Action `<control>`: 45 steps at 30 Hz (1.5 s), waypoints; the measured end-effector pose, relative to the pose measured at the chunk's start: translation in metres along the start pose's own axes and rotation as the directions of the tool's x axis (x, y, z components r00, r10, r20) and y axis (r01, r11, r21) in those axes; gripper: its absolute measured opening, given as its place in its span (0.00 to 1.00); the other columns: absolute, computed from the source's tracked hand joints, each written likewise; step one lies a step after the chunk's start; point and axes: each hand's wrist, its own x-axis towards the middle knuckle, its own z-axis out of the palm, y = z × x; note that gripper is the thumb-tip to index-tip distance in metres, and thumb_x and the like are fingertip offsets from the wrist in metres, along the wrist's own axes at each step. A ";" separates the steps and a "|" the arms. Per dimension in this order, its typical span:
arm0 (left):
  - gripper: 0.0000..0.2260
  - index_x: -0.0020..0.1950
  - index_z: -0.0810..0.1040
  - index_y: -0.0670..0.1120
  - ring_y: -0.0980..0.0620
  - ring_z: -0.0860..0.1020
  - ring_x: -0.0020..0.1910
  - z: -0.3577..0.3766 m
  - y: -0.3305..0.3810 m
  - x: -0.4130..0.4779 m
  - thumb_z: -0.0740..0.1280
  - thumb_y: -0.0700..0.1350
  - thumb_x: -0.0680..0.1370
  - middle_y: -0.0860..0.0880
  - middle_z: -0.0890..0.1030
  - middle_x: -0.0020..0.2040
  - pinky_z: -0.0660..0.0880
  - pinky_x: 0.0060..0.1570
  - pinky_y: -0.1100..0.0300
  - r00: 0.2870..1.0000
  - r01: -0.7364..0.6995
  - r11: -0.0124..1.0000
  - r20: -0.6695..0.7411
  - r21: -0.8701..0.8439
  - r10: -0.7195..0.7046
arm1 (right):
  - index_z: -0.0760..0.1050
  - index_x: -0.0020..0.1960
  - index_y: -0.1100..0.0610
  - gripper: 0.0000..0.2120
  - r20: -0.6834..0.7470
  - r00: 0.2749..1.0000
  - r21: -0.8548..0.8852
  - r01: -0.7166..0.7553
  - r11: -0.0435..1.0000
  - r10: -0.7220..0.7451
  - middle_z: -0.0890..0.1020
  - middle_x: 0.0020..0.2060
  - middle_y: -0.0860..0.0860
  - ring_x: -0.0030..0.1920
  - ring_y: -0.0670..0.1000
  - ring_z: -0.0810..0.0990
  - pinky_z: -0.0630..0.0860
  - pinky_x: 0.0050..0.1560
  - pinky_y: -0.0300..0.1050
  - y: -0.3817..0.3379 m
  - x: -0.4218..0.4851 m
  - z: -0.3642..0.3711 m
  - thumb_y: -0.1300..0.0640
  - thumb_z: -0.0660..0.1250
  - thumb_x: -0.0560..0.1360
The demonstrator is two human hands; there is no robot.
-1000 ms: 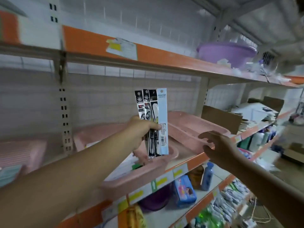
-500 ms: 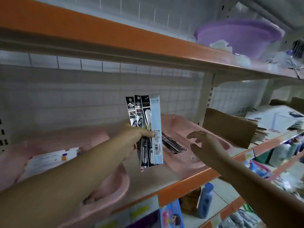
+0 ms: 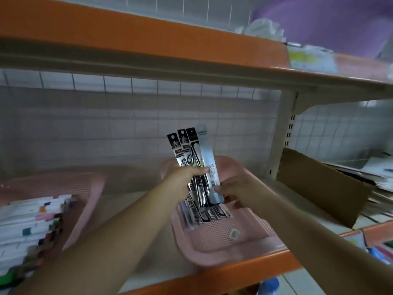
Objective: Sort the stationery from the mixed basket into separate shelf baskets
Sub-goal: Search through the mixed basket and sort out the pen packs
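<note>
Item: pink shelf basket (image 3: 223, 257), front rim nearest me, with refill packets (image 3: 205, 211) lying flat inside. Above it, my left hand (image 3: 185, 180) grips a fan of four pen packets (image 3: 192, 154), held upright. My right hand (image 3: 240, 191) meets the lower end of the silver packet (image 3: 207, 150); blur hides whether it pinches. Handling: draw one packet at a time and lay it parallel to those below. Behind: wire grid (image 3: 127, 124).
</note>
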 end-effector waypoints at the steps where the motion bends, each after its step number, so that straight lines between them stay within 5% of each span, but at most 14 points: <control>1: 0.37 0.72 0.60 0.36 0.43 0.56 0.74 0.003 -0.001 0.003 0.74 0.40 0.68 0.41 0.59 0.75 0.54 0.70 0.48 1.000 0.012 1.000 -0.006 -0.028 -0.012 | 0.81 0.47 0.58 0.08 -0.001 1.000 0.007 0.006 1.000 -0.006 0.81 0.38 0.52 0.37 0.49 0.77 0.71 0.36 0.39 0.003 0.006 -0.003 0.55 0.72 0.71; 10: 0.39 0.74 0.55 0.36 0.43 0.54 0.75 0.011 -0.023 0.039 0.74 0.42 0.70 0.41 0.56 0.76 0.53 0.71 0.47 0.993 0.090 0.990 -0.064 -0.109 -0.097 | 0.81 0.41 0.58 0.02 0.017 0.991 -0.020 0.130 0.991 -0.130 0.78 0.31 0.52 0.29 0.46 0.70 0.69 0.30 0.35 0.025 0.053 -0.006 0.60 0.70 0.72; 15: 0.34 0.71 0.63 0.38 0.43 0.63 0.71 0.006 -0.033 0.058 0.74 0.39 0.69 0.42 0.66 0.72 0.60 0.67 0.49 0.988 0.115 0.993 -0.097 -0.021 -0.116 | 0.79 0.38 0.56 0.07 -0.014 0.984 0.009 0.179 0.984 -0.179 0.75 0.21 0.45 0.20 0.38 0.69 0.68 0.26 0.34 0.030 0.070 -0.001 0.65 0.67 0.73; 22: 0.34 0.68 0.67 0.40 0.45 0.68 0.66 0.010 -0.039 0.063 0.77 0.42 0.65 0.47 0.71 0.65 0.63 0.65 0.52 0.988 0.086 0.995 -0.134 0.046 -0.079 | 0.70 0.44 0.55 0.07 0.013 0.972 -0.060 0.235 0.970 -0.234 0.78 0.34 0.52 0.20 0.43 0.75 0.73 0.22 0.36 0.030 0.065 0.004 0.65 0.65 0.75; 26: 0.27 0.64 0.71 0.39 0.46 0.75 0.54 0.007 -0.039 0.067 0.75 0.38 0.67 0.44 0.77 0.57 0.74 0.49 0.55 0.983 0.036 0.999 -0.179 0.022 -0.032 | 0.66 0.50 0.55 0.07 -0.069 0.962 -0.106 0.256 0.961 -0.264 0.79 0.38 0.53 0.28 0.49 0.80 0.78 0.27 0.42 0.031 0.067 0.005 0.64 0.63 0.76; 29: 0.21 0.58 0.73 0.38 0.46 0.75 0.54 0.008 -0.038 0.065 0.74 0.35 0.68 0.44 0.77 0.55 0.70 0.57 0.55 0.976 0.007 1.000 -0.218 -0.001 -0.007 | 0.68 0.57 0.56 0.11 -0.142 0.928 -0.265 0.299 0.917 -0.343 0.81 0.41 0.54 0.31 0.51 0.82 0.78 0.27 0.41 0.035 0.070 0.002 0.65 0.61 0.76; 31: 0.14 0.50 0.75 0.40 0.48 0.76 0.46 0.009 -0.034 0.060 0.72 0.32 0.68 0.45 0.78 0.47 0.70 0.53 0.56 0.978 -0.010 0.999 -0.211 -0.045 0.001 | 0.72 0.63 0.53 0.17 -0.079 0.898 -0.456 0.353 0.817 -0.433 0.83 0.45 0.55 0.35 0.53 0.83 0.81 0.37 0.45 0.040 0.073 0.004 0.64 0.60 0.76; 33: 0.18 0.55 0.76 0.39 0.45 0.78 0.47 0.008 -0.034 0.058 0.73 0.32 0.67 0.42 0.80 0.48 0.74 0.49 0.55 0.977 -0.007 0.998 -0.214 -0.065 -0.007 | 0.73 0.65 0.47 0.20 -0.018 0.882 -0.543 0.388 0.745 -0.472 0.84 0.45 0.52 0.36 0.50 0.82 0.80 0.42 0.43 0.043 0.073 0.007 0.62 0.59 0.77; 35: 0.22 0.59 0.73 0.36 0.43 0.78 0.50 0.006 -0.034 0.058 0.74 0.33 0.67 0.40 0.79 0.52 0.74 0.46 0.55 0.974 0.005 0.997 -0.226 -0.071 -0.021 | 0.75 0.64 0.45 0.19 -0.005 0.875 -0.490 0.420 0.764 -0.484 0.84 0.48 0.50 0.35 0.46 0.81 0.79 0.41 0.38 0.044 0.074 0.008 0.62 0.60 0.77; 38: 0.27 0.62 0.72 0.36 0.40 0.76 0.57 0.005 -0.034 0.059 0.75 0.34 0.65 0.39 0.78 0.57 0.73 0.58 0.47 0.972 0.013 0.996 -0.231 -0.089 -0.033 | 0.77 0.61 0.50 0.17 -0.019 0.891 -0.274 0.431 0.860 -0.453 0.84 0.51 0.48 0.40 0.43 0.80 0.73 0.43 0.28 0.044 0.072 0.008 0.63 0.62 0.77; 41: 0.28 0.61 0.73 0.37 0.38 0.77 0.56 0.004 -0.037 0.062 0.76 0.34 0.62 0.38 0.79 0.56 0.73 0.59 0.42 0.977 -0.002 0.994 -0.213 -0.110 -0.022 | 0.79 0.56 0.52 0.13 -0.013 0.965 0.168 0.259 0.951 -0.261 0.82 0.52 0.49 0.49 0.51 0.81 0.79 0.45 0.39 0.039 0.068 0.010 0.64 0.62 0.77; 45: 0.32 0.64 0.71 0.38 0.39 0.75 0.60 0.006 -0.034 0.058 0.76 0.34 0.62 0.36 0.76 0.60 0.70 0.62 0.42 0.985 -0.021 0.991 -0.175 -0.130 -0.002 | 0.81 0.47 0.57 0.10 0.029 0.995 0.489 0.068 0.870 -0.094 0.83 0.45 0.54 0.42 0.51 0.81 0.79 0.34 0.40 0.030 0.068 0.005 0.67 0.63 0.75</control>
